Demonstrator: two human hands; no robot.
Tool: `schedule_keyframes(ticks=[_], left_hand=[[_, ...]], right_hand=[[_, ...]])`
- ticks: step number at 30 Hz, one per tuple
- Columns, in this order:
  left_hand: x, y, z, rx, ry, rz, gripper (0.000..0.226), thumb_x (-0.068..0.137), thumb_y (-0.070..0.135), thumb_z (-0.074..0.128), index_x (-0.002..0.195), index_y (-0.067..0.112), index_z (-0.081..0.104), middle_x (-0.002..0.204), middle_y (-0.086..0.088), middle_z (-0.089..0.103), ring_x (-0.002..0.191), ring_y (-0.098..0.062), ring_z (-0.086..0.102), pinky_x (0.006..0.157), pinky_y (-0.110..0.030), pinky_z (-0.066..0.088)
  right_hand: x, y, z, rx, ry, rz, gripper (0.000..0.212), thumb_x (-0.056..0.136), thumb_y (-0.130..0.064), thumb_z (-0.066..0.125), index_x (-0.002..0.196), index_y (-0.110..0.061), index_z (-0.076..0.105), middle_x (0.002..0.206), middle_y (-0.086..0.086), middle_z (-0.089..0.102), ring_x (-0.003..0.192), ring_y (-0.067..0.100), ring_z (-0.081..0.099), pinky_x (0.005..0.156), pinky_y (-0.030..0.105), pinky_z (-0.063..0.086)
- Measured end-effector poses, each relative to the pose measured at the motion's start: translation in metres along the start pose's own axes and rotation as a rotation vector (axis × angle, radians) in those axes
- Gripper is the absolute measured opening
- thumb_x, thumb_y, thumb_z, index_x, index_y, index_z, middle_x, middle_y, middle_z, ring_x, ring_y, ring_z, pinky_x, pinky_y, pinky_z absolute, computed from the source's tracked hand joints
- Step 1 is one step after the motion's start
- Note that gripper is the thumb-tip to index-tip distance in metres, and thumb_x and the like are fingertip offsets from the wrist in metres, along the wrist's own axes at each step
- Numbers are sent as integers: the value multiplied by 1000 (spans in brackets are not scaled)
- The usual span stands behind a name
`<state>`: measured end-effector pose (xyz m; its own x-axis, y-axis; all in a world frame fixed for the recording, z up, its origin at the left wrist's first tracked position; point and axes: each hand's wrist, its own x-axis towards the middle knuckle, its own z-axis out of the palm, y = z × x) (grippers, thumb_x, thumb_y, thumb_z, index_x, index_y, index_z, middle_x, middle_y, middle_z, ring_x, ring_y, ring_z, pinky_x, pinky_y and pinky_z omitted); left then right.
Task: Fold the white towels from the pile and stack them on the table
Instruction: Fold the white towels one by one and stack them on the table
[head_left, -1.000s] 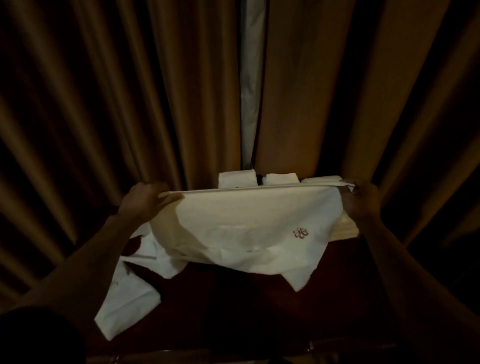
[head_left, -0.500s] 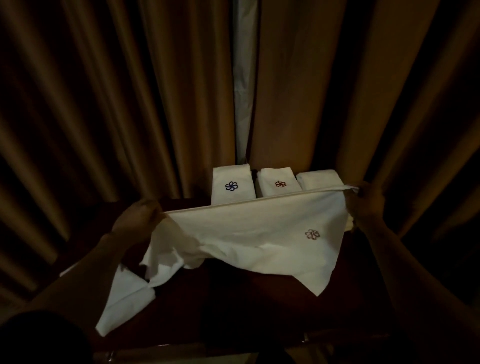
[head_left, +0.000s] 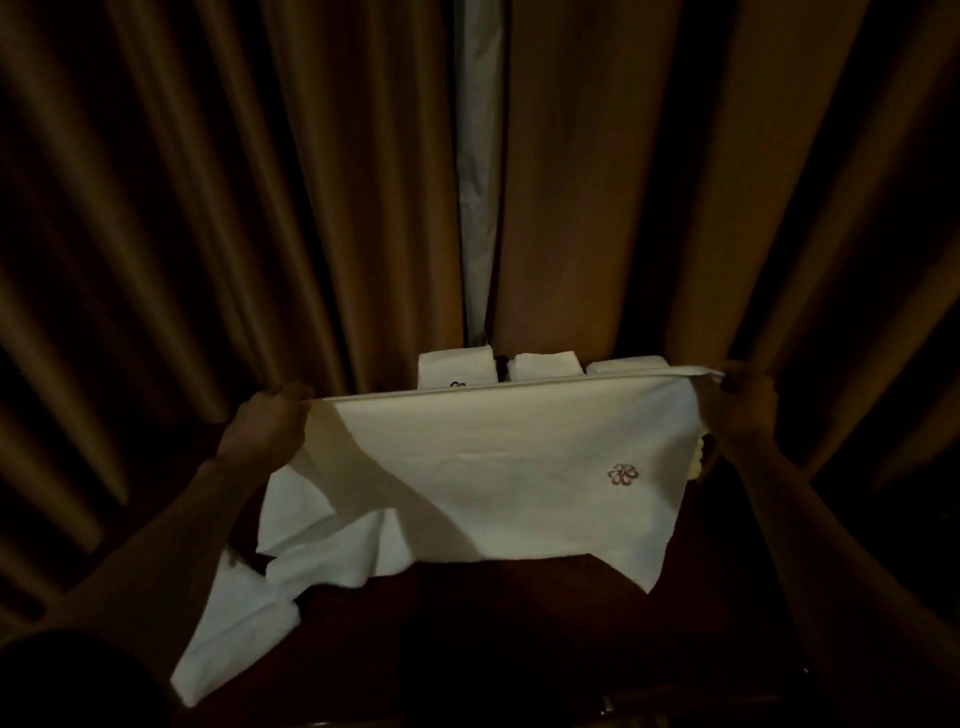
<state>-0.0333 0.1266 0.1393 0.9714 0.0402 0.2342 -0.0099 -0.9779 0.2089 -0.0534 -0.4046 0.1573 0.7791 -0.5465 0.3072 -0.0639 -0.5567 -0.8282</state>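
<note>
1. White towel (head_left: 493, 467): held spread above the desk (head_left: 519, 634), top hem taut, lower part hanging slack.
2. Left hand (head_left: 262, 426): fingers (head_left: 291, 394) pinch the hem's left corner.
3. Right hand (head_left: 745, 410): fingers pinch the right corner.
4. Folded towels (head_left: 545, 361): three, along the desk's far edge.

White towel (head_left: 493, 467) w/ brown logo spread taut, top edge level; 3 folded towels (head_left: 545, 362) behind it; crumpled towel (head_left: 244, 623) lower-left.
</note>
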Motion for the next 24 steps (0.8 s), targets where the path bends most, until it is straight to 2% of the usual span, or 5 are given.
schedule_keyframes(ticks=[2,4,6,8,24], left_hand=[[10,5,-16,19,71,-7,37,94,7,53,129,17,60,119,-15,66,102,-38,64,82,-48,57],[17,11,-29,-25,164,-43,37,98,6,51,133,12,59,119,-20,65,102,-41,64,82,-49,57],[20,16,-38,-76,264,-53,31,101,13,50,129,9,62,111,-21,67,95,-42,65,77,-49,57],[18,19,-42,-91,332,-81,29,102,23,48,122,9,64,102,-20,68,86,-41,66,72,-49,58],[-28,50,-45,-169,363,-225,26,104,14,44,120,3,61,106,-22,65,87,-41,64,68,-46,53]], right_hand=[[7,-9,-5,53,21,-26,20,98,-7,59,101,10,67,86,22,64,70,16,58,63,23,42],[15,-14,-10,82,61,-89,18,96,-5,61,104,10,69,90,25,67,74,19,64,66,16,46],[22,-18,-13,93,85,-78,21,95,-8,63,110,4,71,100,24,70,92,34,66,79,31,50],[24,-22,-16,126,89,-52,22,96,-8,62,113,3,70,102,17,68,93,30,63,79,33,45],[11,0,-55,134,109,-15,20,93,-19,68,109,-7,72,95,10,69,89,24,64,77,30,47]])
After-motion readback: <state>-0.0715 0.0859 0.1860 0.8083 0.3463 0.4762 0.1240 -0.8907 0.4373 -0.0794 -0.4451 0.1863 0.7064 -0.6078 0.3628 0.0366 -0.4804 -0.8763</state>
